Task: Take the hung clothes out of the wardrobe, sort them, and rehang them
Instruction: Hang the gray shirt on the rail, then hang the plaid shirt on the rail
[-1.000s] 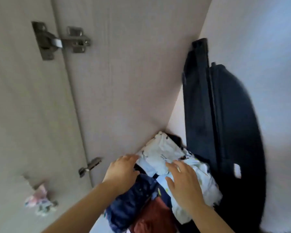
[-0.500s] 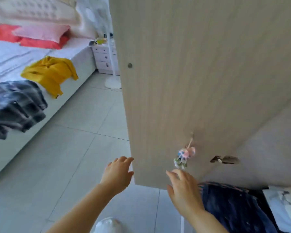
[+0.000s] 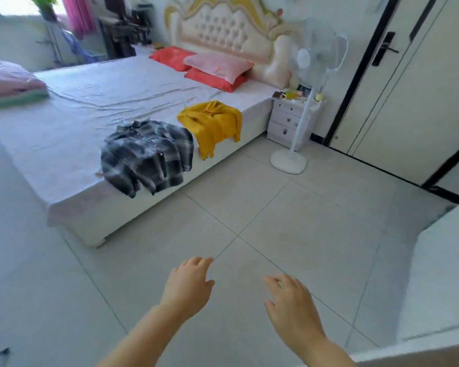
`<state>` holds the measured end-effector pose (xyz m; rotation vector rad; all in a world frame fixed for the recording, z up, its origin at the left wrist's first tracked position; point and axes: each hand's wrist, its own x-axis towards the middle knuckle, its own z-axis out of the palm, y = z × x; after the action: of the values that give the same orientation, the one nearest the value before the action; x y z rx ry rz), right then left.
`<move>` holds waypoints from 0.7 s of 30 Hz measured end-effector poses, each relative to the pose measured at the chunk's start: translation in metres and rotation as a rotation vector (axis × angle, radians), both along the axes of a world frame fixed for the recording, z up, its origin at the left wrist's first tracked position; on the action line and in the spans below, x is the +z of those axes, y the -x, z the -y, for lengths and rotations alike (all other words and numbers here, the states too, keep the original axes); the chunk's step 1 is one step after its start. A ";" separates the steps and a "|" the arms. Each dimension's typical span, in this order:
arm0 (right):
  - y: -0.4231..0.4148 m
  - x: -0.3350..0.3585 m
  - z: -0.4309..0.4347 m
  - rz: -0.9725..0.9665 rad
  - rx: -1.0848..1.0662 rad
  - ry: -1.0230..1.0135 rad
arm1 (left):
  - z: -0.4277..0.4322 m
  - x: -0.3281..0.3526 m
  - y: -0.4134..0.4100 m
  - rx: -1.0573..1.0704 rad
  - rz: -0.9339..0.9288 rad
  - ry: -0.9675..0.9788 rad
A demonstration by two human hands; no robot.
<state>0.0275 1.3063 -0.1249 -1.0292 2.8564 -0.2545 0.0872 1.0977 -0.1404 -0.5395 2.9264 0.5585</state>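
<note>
on the bed [image 3: 90, 107] lie two garments: plaid shirt [image 3: 146, 154], yellow top [image 3: 212, 123].

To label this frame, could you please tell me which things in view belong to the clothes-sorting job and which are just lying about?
Job: grey plaid button shirt, yellow cloth top, both on the white-sheeted bed.
Lying about: white pedestal fan, white bedside cabinet, red and pink pillows.

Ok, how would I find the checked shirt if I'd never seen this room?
Find the big bed with the white sheet. Two garments drape over its near edge. The checked shirt is the grey-and-black one, farther from the pillows than the plain yellow top.
</note>
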 end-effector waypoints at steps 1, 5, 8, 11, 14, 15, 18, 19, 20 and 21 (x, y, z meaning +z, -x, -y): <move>0.012 -0.001 0.019 -0.005 0.018 0.012 | 0.017 0.000 0.004 0.034 0.001 -0.006; 0.063 -0.012 0.087 0.046 0.154 0.011 | 0.076 0.000 0.022 0.149 0.012 -0.006; 0.106 -0.021 0.135 0.047 0.198 0.031 | 0.114 -0.003 0.040 0.242 0.016 -0.010; 0.155 -0.029 0.185 0.037 0.287 0.009 | 0.153 -0.007 0.067 0.333 0.017 0.000; 0.207 -0.031 0.234 0.037 0.361 0.009 | 0.193 -0.004 0.096 0.440 0.020 0.016; 0.224 -0.030 0.250 0.038 0.385 0.005 | 0.206 -0.002 0.106 0.471 0.024 0.020; 0.270 -0.024 0.298 0.048 0.460 -0.002 | 0.242 0.005 0.137 0.559 0.026 0.027; 0.285 -0.022 0.315 0.049 0.483 -0.007 | 0.254 0.007 0.148 0.580 0.019 0.028; 0.299 -0.021 0.332 0.048 0.500 -0.011 | 0.266 0.008 0.159 0.602 0.013 0.023; 0.311 -0.019 0.349 0.051 0.513 -0.017 | 0.278 0.010 0.169 0.625 0.010 0.018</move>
<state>-0.2835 0.9575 -0.1438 -1.6662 2.4314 -0.2059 -0.0822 0.8196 -0.1308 -1.4680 2.7154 0.5756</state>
